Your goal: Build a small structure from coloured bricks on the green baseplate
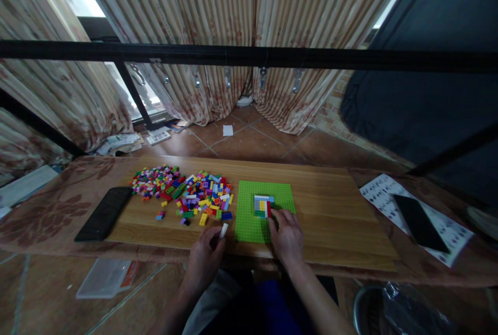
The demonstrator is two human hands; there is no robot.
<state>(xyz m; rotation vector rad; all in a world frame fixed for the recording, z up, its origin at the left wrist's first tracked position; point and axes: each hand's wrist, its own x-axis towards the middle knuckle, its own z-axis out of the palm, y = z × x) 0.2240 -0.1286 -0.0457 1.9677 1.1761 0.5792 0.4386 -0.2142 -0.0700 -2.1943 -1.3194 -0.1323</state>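
Observation:
Between the thumb and fingers of my left hand [206, 252] is a white toy brick [223, 230], held just off the left front corner of the green baseplate [245, 231]. My right hand [287, 236] lies over the plate's right front part, its fingers curled and touching the end of a red brick [268, 209]. That brick is the right edge of a small block of white, light blue, grey, yellow and green bricks [261, 205] on the plate. The right fingertips partly cover the red brick's end.
A heap of loose coloured bricks [202, 195] spreads over the left of the wooden board [330, 210]. A black phone [103, 214] lies left of it. At the right, another dark phone [420, 222] rests on a printed sheet [383, 190]. A black rail [233, 55] crosses behind.

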